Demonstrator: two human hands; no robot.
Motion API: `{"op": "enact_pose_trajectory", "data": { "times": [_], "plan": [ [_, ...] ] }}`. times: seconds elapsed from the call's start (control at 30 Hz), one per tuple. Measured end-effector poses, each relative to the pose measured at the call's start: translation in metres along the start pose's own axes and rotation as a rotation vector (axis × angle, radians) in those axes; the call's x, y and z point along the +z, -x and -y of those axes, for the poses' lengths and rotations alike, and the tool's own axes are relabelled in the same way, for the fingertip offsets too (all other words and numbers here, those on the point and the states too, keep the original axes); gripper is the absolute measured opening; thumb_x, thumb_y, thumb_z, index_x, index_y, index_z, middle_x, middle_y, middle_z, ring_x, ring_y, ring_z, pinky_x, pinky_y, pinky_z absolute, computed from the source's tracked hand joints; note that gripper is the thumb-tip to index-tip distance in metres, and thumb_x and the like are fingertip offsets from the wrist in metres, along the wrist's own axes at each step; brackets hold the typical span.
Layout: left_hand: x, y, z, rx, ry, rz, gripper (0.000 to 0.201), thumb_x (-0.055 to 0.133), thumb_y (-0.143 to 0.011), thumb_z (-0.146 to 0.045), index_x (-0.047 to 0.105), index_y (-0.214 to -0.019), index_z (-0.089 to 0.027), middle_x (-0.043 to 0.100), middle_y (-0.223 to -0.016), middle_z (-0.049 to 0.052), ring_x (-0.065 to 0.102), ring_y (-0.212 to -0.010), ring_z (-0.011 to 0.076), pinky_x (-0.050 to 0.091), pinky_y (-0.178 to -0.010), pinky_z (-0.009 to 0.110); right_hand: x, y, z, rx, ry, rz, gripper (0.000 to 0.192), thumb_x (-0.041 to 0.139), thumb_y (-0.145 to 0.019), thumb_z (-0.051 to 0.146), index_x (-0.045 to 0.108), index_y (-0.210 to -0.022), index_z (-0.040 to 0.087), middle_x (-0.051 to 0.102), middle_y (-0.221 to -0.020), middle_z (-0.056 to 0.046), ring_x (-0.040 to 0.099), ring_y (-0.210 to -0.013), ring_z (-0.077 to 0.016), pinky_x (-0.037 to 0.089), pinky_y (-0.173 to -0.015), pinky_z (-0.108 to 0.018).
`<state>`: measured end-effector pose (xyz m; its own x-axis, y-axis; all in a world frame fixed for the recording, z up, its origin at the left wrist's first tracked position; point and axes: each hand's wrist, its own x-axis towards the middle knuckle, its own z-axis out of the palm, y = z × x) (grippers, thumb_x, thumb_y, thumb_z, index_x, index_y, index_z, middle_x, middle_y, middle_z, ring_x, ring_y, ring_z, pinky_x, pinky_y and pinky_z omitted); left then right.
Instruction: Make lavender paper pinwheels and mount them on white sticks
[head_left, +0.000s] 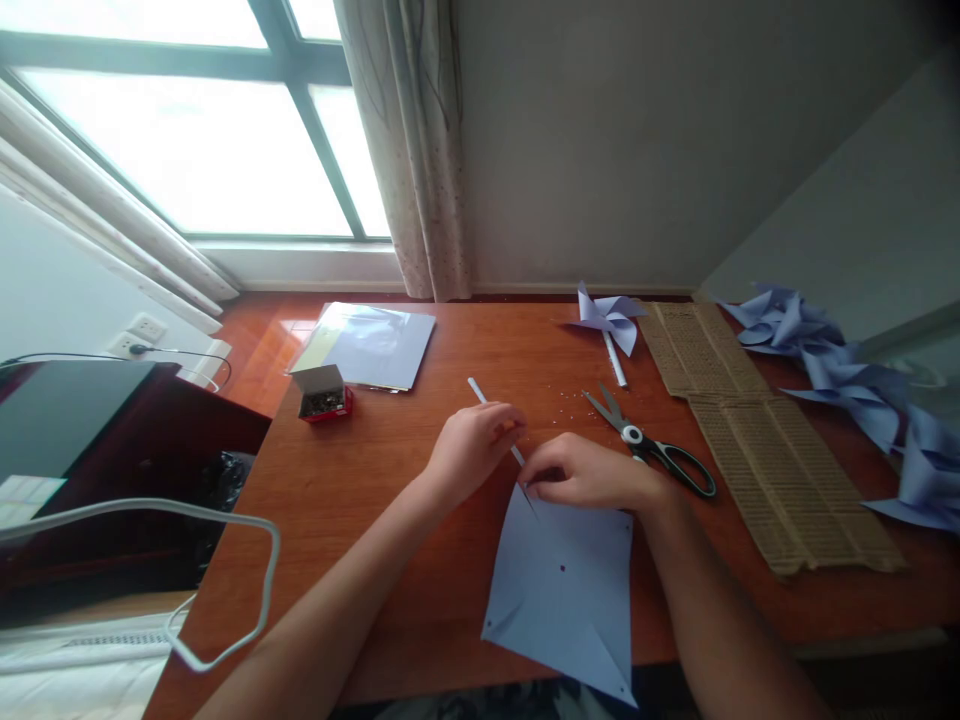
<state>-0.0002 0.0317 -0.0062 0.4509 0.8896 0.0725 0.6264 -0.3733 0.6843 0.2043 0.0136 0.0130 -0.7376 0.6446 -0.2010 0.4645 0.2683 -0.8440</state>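
Note:
A white sheet of paper [566, 590] lies at the front of the table, with slits running in from its corners, small holes near the corners and a dark hole at its centre. My right hand [581, 470] is closed at its upper left corner, thumb and fingers pinching the paper there. My left hand [480, 450] is just to the left, its fingers loosely bent and apart above a thin white stick [477, 389]. Part of the stick is hidden beneath that hand, and its lower end reaches toward the paper's pinched corner.
Scissors [652, 448] lie open at right, near white scraps. Behind them is a finished paper pinwheel [606, 312]. Corrugated cardboard [780, 470] and more pinwheels [847, 385] cover the right side. A small red box [324, 395] and a stack of sheets [375, 345] sit at left. A white cable [274, 560] hangs near the left edge.

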Motion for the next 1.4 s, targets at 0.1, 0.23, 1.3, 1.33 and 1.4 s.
{"op": "enact_pose_trajectory", "data": {
  "times": [0.1,0.23,1.3,1.33,1.4],
  "plan": [
    [0.005,-0.009,-0.004,0.021,-0.111,0.070,0.014,0.058,-0.092,-0.021,0.072,-0.090,-0.023,0.076,-0.094,0.004,0.068,-0.078,0.0195,0.043,-0.067,0.027,0.001,0.000,-0.002,-0.009,0.002,0.011,0.023,0.059,-0.086,0.016,0.080,-0.092,0.020,0.079,-0.088,-0.001,0.071,-0.079,-0.0185,0.050,-0.072,-0.026],
    [-0.009,0.004,0.002,0.042,-0.163,0.130,0.015,0.059,-0.091,-0.020,0.072,-0.086,-0.023,0.075,-0.089,0.004,0.067,-0.084,0.0216,0.043,-0.070,0.028,0.001,0.001,-0.003,-0.049,0.030,-0.026,0.024,0.058,-0.085,0.014,0.080,-0.089,0.021,0.079,-0.084,-0.001,0.070,-0.078,-0.0185,0.049,-0.070,-0.025],
    [-0.014,0.018,-0.016,-0.447,1.059,0.076,0.025,0.088,-0.062,-0.035,0.075,-0.074,-0.018,0.069,-0.070,0.002,0.056,-0.057,0.0124,0.044,-0.052,0.022,-0.012,0.006,0.002,0.182,-0.935,-0.723,0.029,0.078,-0.070,0.043,0.069,-0.090,0.025,0.072,-0.083,0.000,0.065,-0.066,-0.0176,0.052,-0.063,-0.030],
    [-0.013,0.021,-0.013,-0.450,1.088,0.094,0.023,0.088,-0.062,-0.033,0.076,-0.074,-0.018,0.069,-0.069,0.001,0.055,-0.057,0.0116,0.043,-0.052,0.021,-0.012,0.005,0.001,0.181,-0.975,-0.747,0.030,0.079,-0.069,0.043,0.068,-0.090,0.025,0.072,-0.082,0.000,0.065,-0.065,-0.0175,0.052,-0.063,-0.030],
    [-0.013,0.028,-0.004,-0.439,1.124,0.108,0.018,0.088,-0.062,-0.028,0.077,-0.072,-0.019,0.066,-0.066,-0.001,0.053,-0.055,0.0098,0.043,-0.052,0.020,-0.013,0.003,-0.001,0.171,-1.041,-0.784,0.031,0.080,-0.067,0.042,0.068,-0.091,0.025,0.071,-0.078,0.001,0.065,-0.064,-0.0171,0.052,-0.063,-0.029]
  ]
}}
